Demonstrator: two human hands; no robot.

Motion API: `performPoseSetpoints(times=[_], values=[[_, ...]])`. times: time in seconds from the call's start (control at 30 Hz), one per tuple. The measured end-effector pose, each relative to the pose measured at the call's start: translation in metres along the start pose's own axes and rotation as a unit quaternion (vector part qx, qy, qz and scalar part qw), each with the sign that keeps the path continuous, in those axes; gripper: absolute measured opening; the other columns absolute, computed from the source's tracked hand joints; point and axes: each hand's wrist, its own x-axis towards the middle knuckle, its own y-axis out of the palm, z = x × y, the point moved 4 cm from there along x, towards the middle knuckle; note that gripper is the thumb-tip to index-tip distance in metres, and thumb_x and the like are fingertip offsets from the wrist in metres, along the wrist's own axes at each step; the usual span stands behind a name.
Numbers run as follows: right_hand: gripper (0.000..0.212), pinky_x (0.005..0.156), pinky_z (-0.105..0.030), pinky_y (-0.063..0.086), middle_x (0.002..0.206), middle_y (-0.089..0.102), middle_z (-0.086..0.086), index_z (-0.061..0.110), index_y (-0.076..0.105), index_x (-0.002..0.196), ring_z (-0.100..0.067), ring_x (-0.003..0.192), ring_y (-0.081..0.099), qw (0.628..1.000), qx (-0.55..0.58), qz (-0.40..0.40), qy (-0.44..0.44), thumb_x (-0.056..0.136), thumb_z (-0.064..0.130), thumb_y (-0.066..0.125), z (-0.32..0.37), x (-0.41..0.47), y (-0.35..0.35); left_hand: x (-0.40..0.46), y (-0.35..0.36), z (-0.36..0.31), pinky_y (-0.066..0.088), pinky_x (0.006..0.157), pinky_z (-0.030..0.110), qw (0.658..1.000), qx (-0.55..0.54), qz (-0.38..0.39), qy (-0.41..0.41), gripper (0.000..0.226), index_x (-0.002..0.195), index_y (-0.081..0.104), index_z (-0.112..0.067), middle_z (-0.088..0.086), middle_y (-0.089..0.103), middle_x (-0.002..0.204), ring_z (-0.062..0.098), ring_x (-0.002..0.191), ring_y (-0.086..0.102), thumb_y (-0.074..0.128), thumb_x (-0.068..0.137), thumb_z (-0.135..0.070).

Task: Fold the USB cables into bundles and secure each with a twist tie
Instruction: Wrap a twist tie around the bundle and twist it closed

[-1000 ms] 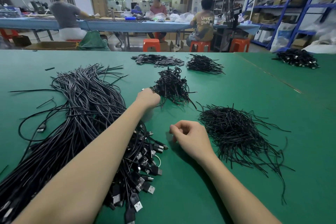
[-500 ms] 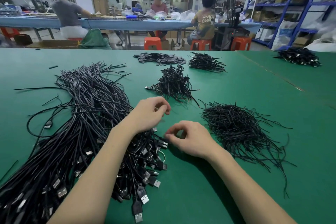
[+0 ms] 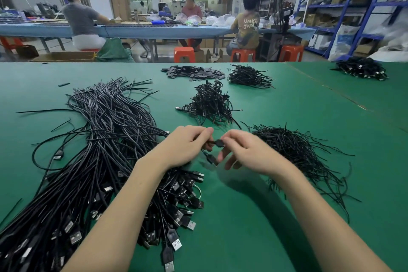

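Observation:
A big heap of loose black USB cables point(image 3: 103, 139) covers the left of the green table point(image 3: 254, 216), plugs toward me. My left hand point(image 3: 183, 148) and my right hand point(image 3: 247, 152) meet above the heap's right edge. Both pinch one black USB cable point(image 3: 215, 143) at its plug end, held just off the table between the fingertips. A second plug point(image 3: 210, 158) hangs below the hands. A loose pile of thin black twist ties point(image 3: 293, 150) lies right beside my right hand. Tied cable bundles point(image 3: 209, 104) are piled just beyond the hands.
Further back lie a pile of flat dark pieces point(image 3: 194, 72), another cable pile point(image 3: 249, 76) and one at the far right point(image 3: 362, 67). Behind the table, people sit on orange stools point(image 3: 184, 54) at a blue bench; blue shelving point(image 3: 362, 6) stands right.
My left hand drew back from the pile of tied bundles to the cable heap. Both hands came together and now pinch one cable's plug end.

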Motion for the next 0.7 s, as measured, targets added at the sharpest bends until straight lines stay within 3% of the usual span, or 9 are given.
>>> performPoseSetpoints(times=[0.13, 0.27, 0.33, 0.4, 0.47, 0.53, 0.57, 0.63, 0.7], values=[[0.029, 0.057, -0.021, 0.047, 0.069, 0.069, 0.001, 0.009, 0.060, 0.098, -0.013, 0.060, 0.062, 0.990, 0.139, -0.022, -0.012, 0.110, 0.021, 0.037, 0.007, -0.007, -0.031, -0.003, 0.005, -0.020, 0.049, 0.083, 0.022, 0.998, -0.005, 0.029, 0.055, 0.037, 0.090, 0.068, -0.025, -0.014, 0.073, 0.088, 0.002, 0.087, 0.066, 0.040, 0.105, -0.043], [0.047, 0.053, -0.021, 0.046, 0.065, 0.061, 0.002, 0.018, 0.070, 0.084, -0.012, 0.057, 0.055, 0.946, 0.316, -0.074, -0.001, 0.108, 0.042, 0.038, 0.004, -0.001, -0.042, 0.000, 0.007, -0.048, 0.036, 0.054, 0.021, 0.994, -0.038, -0.015, 0.104, 0.045, 0.068, 0.057, -0.021, -0.010, 0.050, 0.054, 0.007, 0.050, 0.044, 0.040, 0.106, -0.039], [0.054, 0.059, -0.024, 0.051, 0.076, 0.066, 0.001, 0.024, 0.076, 0.081, -0.013, 0.065, 0.060, 0.912, 0.405, -0.068, -0.015, 0.108, 0.045, 0.035, 0.001, 0.003, -0.039, 0.002, 0.013, -0.059, 0.028, 0.048, 0.019, 0.984, -0.156, -0.028, 0.082, 0.049, 0.062, 0.047, -0.018, -0.011, 0.036, 0.048, 0.007, 0.045, 0.032, 0.038, 0.108, -0.034], [0.039, 0.080, -0.035, 0.057, 0.091, 0.073, 0.001, 0.029, 0.078, 0.089, -0.013, 0.083, 0.067, 0.935, 0.348, -0.038, -0.045, 0.104, 0.025, 0.042, -0.002, 0.008, -0.027, 0.002, 0.020, -0.071, 0.025, 0.048, 0.019, 0.942, -0.331, -0.017, 0.052, 0.049, 0.063, 0.044, -0.015, -0.012, 0.032, 0.049, 0.008, 0.045, 0.028, 0.035, 0.109, -0.030], [0.037, 0.100, -0.047, 0.051, 0.100, 0.076, 0.003, 0.031, 0.078, 0.090, -0.015, 0.098, 0.067, 0.964, 0.259, 0.000, -0.055, 0.092, 0.006, 0.052, -0.005, 0.007, -0.010, 0.002, 0.024, -0.079, 0.020, 0.053, 0.025, 0.887, -0.460, -0.006, 0.029, 0.049, 0.065, 0.043, -0.015, -0.006, 0.028, 0.052, 0.011, 0.048, 0.025, 0.032, 0.109, -0.033], [0.035, 0.110, -0.048, 0.044, 0.116, 0.074, -0.002, 0.027, 0.075, 0.100, -0.022, 0.115, 0.064, 0.979, 0.190, 0.042, -0.063, 0.079, 0.006, 0.056, -0.006, 0.003, 0.001, 0.001, 0.022, -0.082, 0.021, 0.055, 0.027, 0.822, -0.569, 0.017, 0.017, 0.048, 0.066, 0.043, -0.016, -0.005, 0.026, 0.054, 0.011, 0.049, 0.024, 0.032, 0.109, -0.035], [0.039, 0.112, -0.048, 0.043, 0.121, 0.072, -0.003, 0.026, 0.072, 0.105, -0.024, 0.119, 0.063, 0.983, 0.151, 0.068, -0.076, 0.075, 0.008, 0.054, -0.004, 0.001, 0.004, 0.001, 0.018, -0.082, 0.024, 0.052, 0.024, 0.787, -0.616, 0.030, 0.018, 0.047, 0.067, 0.043, -0.017, -0.006, 0.027, 0.055, 0.010, 0.049, 0.025, 0.032, 0.108, -0.036], [0.037, 0.100, -0.043, 0.049, 0.102, 0.072, 0.003, 0.025, 0.074, 0.101, -0.015, 0.097, 0.063, 0.986, 0.088, 0.104, -0.099, 0.075, 0.012, 0.051, 0.001, -0.003, 0.003, 0.003, 0.009, -0.081, 0.029, 0.049, 0.021, 0.743, -0.668, 0.035, 0.023, 0.045, 0.070, 0.042, -0.017, -0.008, 0.028, 0.054, 0.009, 0.048, 0.026, 0.031, 0.109, -0.036], [0.030, 0.086, -0.024, 0.048, 0.083, 0.074, 0.008, 0.015, 0.077, 0.089, -0.004, 0.088, 0.066, 0.984, 0.086, 0.113, -0.108, 0.081, 0.014, 0.047, 0.006, -0.005, -0.001, 0.004, 0.002, -0.076, 0.032, 0.048, 0.020, 0.723, -0.691, 0.014, 0.008, 0.044, 0.071, 0.042, -0.017, -0.008, 0.029, 0.054, 0.009, 0.047, 0.027, 0.031, 0.109, -0.035]])
